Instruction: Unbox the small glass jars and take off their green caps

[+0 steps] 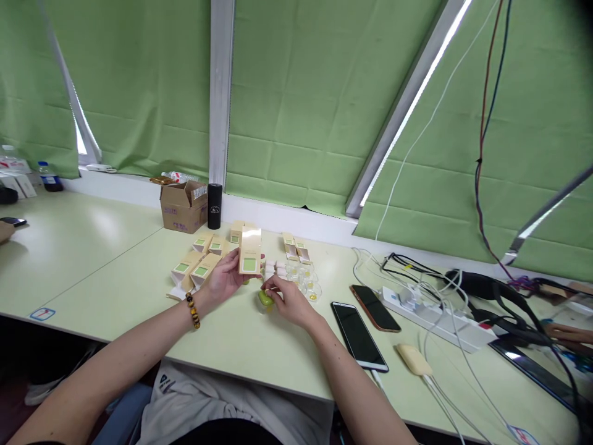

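Note:
My left hand [225, 276] is closed around a small cream carton [251, 247] with a green window, held upright above the table. Close by on the right, my right hand [288, 299] grips a small green item [265, 298] between its fingers, low over the tabletop; its exact kind I cannot make out. Several more cream cartons [202, 271] with green windows, some with flaps raised, stand left of and behind my left hand. Beyond my right hand are small clear round containers [311, 287] with yellow bits inside, beside pale pink and white pieces [275, 269].
A brown cardboard box [183, 210] and a black tumbler [214, 206] stand at the back. Two more cartons [295, 248] lie near the wall. To the right are a white-framed phone [359, 335], another phone [375, 308], a power strip [435, 318], a pale yellow charger [414, 359] and tangled cables.

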Demonstrator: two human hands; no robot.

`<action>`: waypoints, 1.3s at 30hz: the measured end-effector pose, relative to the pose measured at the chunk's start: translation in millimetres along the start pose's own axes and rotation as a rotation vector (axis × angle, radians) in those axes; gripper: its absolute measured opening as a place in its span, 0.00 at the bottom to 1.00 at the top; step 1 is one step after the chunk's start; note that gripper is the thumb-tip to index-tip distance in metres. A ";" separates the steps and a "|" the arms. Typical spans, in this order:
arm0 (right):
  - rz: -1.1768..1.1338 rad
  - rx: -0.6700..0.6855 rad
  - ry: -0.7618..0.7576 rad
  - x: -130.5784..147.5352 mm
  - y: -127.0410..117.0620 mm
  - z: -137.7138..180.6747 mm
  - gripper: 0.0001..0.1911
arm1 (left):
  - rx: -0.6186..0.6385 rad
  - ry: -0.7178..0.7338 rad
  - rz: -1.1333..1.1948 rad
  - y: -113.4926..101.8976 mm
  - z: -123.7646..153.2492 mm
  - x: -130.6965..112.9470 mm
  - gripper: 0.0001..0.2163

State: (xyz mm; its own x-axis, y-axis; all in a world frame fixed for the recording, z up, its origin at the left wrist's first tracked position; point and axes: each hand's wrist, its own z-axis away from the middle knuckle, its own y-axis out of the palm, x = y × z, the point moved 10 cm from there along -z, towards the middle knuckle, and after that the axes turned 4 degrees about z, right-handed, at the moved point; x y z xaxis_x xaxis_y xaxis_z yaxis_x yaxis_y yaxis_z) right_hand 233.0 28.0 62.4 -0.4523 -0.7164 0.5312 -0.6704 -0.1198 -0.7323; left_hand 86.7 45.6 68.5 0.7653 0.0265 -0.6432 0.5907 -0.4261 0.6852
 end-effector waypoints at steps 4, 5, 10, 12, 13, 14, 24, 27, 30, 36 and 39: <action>-0.030 -0.027 0.011 2.9 -4.3 0.9 0.07 | -0.029 -0.016 0.006 -1.2 1.1 2.2 0.17; -0.051 -0.058 0.014 4.6 -8.2 0.7 0.08 | -0.040 -0.023 0.001 -1.2 1.7 2.9 0.16; -0.306 -0.264 0.057 8.4 -31.4 -0.8 0.12 | 0.032 -0.081 -0.057 7.5 5.0 11.0 0.16; -0.390 -0.296 0.079 6.1 -32.5 -2.6 0.18 | 0.051 -0.101 -0.085 7.9 6.2 15.8 0.17; -0.420 -0.295 0.093 4.1 -30.5 -4.0 0.20 | 0.046 -0.108 -0.103 6.6 6.7 18.0 0.18; -0.446 -0.287 0.108 1.7 -27.1 -5.6 0.22 | 0.034 -0.113 -0.123 5.1 7.1 19.7 0.19; -0.699 -0.284 0.235 -8.0 -12.6 -22.6 0.27 | -0.039 0.003 -0.339 4.9 6.7 7.9 0.24; -0.713 -0.354 0.266 -13.3 -25.1 -26.8 0.25 | -0.027 0.109 -0.413 5.6 6.8 -3.5 0.25; -0.714 -0.419 0.312 -24.4 -29.4 -30.5 0.26 | -0.023 0.188 -0.520 8.3 8.5 -10.6 0.26; -0.684 -0.432 0.298 -28.1 -16.7 -32.7 0.29 | -0.062 0.216 -0.600 7.5 10.4 -7.4 0.28; -0.668 -0.429 0.277 -25.9 -12.4 -29.2 0.28 | -0.058 0.230 -0.603 4.9 10.7 -5.3 0.27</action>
State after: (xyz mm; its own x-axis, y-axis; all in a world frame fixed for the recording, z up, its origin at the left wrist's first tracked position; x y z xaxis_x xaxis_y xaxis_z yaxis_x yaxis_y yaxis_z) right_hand 235.9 68.0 70.2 0.0289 -0.3863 0.9219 -0.9887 -0.1466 -0.0305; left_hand 82.9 33.7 71.6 0.3262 0.4419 -0.8357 0.9419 -0.2268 0.2478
